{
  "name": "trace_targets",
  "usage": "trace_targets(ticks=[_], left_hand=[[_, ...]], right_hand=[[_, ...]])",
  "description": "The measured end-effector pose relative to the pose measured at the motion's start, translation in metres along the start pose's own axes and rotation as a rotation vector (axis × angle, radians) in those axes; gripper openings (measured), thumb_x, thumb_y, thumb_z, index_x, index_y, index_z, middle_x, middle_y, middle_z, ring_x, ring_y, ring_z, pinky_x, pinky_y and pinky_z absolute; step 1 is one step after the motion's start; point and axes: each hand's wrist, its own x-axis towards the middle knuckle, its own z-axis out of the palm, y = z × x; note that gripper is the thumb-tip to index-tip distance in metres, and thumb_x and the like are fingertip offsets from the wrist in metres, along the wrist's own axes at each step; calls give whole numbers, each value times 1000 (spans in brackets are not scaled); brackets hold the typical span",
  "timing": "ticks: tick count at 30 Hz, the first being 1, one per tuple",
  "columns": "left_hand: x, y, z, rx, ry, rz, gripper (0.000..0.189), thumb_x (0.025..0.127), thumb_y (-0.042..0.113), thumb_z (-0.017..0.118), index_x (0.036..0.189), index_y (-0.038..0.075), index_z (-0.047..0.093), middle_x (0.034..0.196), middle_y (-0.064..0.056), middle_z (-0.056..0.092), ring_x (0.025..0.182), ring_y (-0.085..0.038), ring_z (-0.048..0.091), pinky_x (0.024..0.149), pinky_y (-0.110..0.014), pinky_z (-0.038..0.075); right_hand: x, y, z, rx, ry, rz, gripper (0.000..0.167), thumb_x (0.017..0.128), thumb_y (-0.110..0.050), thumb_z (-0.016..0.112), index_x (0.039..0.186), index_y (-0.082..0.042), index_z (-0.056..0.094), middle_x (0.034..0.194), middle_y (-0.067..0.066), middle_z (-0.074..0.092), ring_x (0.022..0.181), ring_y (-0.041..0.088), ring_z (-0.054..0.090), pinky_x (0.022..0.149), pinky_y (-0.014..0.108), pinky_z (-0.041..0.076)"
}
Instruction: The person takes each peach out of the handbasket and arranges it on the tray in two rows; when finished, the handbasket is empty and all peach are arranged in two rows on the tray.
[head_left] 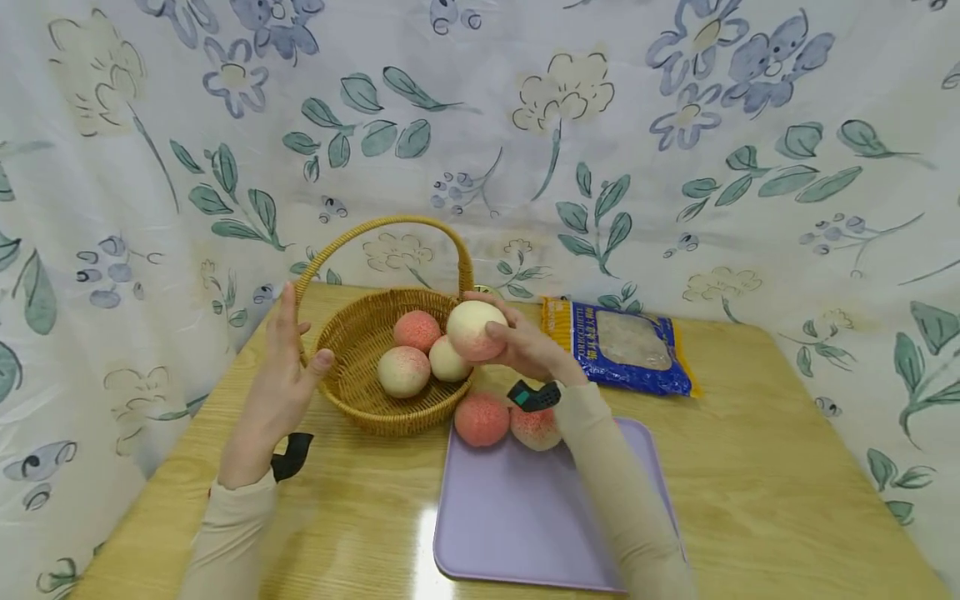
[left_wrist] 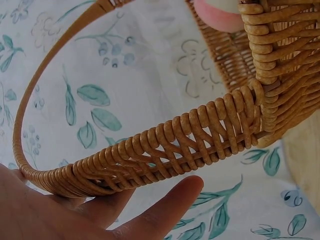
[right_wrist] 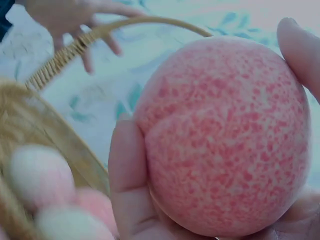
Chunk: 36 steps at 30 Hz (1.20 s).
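My right hand (head_left: 528, 337) holds a cream-and-pink peach (head_left: 477, 332) above the right rim of a wicker basket (head_left: 397, 427). In the right wrist view, fingers and thumb curve round that peach (right_wrist: 230, 140), its speckled pink side facing the camera. Three more lie inside the basket: a pink peach (head_left: 417, 331), a pale peach with a pink blush (head_left: 403, 372) and a cream peach (head_left: 448, 361), partly covered by the held one. My left hand (head_left: 281, 375) is at the basket's left side, fingers extended beside the arched handle (left_wrist: 150, 145).
A lilac tray (head_left: 517, 525) lies front right, partly under my right forearm. At its far edge sit a deep pink peach (head_left: 482, 420) and a speckled peach (head_left: 534, 428). Behind is a blue pasta bag (head_left: 622, 346). A floral cloth (head_left: 480, 150) hangs behind the wooden table (head_left: 780, 467).
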Motion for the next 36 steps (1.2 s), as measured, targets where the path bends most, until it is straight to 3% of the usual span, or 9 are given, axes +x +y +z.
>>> trace_targets(ticks=[4,10,15,20,25,30,36], left_hand=[[0,0,-1,7,1,-3,79,101,50,38,156,24,-14,163,-13,-9,131,-54,33,86,-74,37],[0,-1,0,2,-4,17,80,102,48,39,156,21,-14,162,-14,-9,130,-56,33,85,-74,36],[1,-2,0,-3,2,33,80,102,46,40,156,20,-13,162,-15,-9,129,-58,33,87,-76,34],[1,-2,0,-8,-4,28,81,102,45,41,156,20,-14,162,-13,-9,129,-58,33,85,-76,34],[0,-2,-2,-19,-10,19,81,102,42,42,155,20,-15,162,-14,-11,129,-58,33,86,-75,34],[-1,-1,-3,-2,-7,11,81,102,42,42,155,20,-14,162,-13,-10,129,-57,34,81,-74,36],[2,-1,0,8,-5,32,80,102,42,42,155,19,-14,162,-13,-9,127,-58,34,80,-73,37]], right_hand=[[-45,-4,-32,-4,82,-26,78,84,-44,74,148,-26,34,144,11,28,116,25,50,91,42,53],[-117,3,-71,4,191,-59,41,100,-29,54,138,-32,41,133,3,38,113,16,56,91,35,54],[-168,17,-93,3,227,-111,37,104,-22,42,140,-32,44,129,-2,47,110,14,60,90,34,55],[-207,29,-104,-75,280,-79,43,105,-22,39,146,-33,35,134,-8,36,112,9,57,91,28,54],[-226,33,-106,-271,431,60,46,106,-37,33,151,-32,29,127,-6,43,103,8,60,81,27,55],[-232,30,-105,-558,548,301,55,106,-41,32,149,-6,33,130,23,43,87,15,59,64,31,54],[-228,31,-105,-630,591,449,67,103,-52,31,146,-1,39,138,27,44,97,21,59,71,33,53]])
